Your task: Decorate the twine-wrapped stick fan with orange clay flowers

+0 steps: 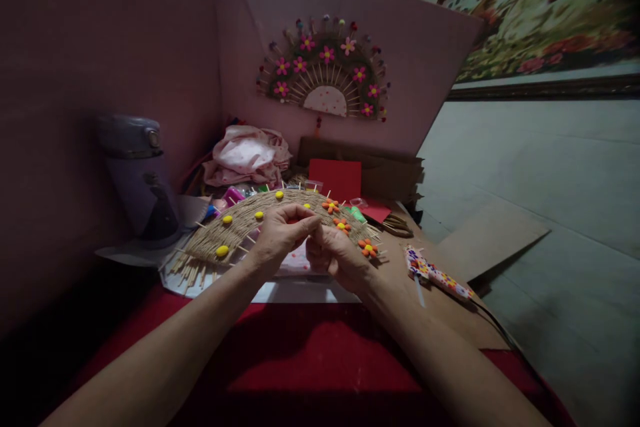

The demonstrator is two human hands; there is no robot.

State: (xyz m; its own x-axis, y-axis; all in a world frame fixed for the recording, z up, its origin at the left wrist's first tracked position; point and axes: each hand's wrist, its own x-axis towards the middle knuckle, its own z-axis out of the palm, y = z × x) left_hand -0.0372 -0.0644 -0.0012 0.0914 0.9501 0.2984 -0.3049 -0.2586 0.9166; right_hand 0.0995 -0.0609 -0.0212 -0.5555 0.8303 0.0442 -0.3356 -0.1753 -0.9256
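Twine fan [243, 208] lies partly hidden behind 2 hands [279, 235].

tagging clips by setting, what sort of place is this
Probably a craft corner, perhaps at home. A curved, stick-ribbed tan twine piece lies in front, a pink-flowered half-round fan is displayed behind it, and what looks like a flower-patterned corded glue gun lies to the right.

A pink board [425, 53] forms the backdrop. In front of the board: a red-covered table [305, 373]. Right of the board: a pale tiled wall [560, 167] bearing a framed picture [545, 30]. Light around the board is dim.
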